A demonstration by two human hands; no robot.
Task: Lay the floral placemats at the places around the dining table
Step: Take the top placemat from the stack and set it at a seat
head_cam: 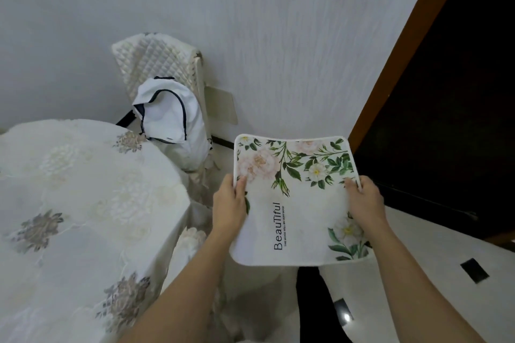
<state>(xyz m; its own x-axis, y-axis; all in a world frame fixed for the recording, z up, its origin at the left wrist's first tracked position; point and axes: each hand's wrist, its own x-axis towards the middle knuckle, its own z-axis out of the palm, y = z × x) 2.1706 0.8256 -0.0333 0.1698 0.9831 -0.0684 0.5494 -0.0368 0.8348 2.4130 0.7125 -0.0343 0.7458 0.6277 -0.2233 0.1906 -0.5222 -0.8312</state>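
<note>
Left hand (230,203) and right hand (363,200) grip 1 floral placemat (298,203), perhaps several, beside table (83,189).

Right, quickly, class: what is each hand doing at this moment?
Left hand: grips the left edge of the floral placemat.
Right hand: grips the right edge of the same placemat.
</note>
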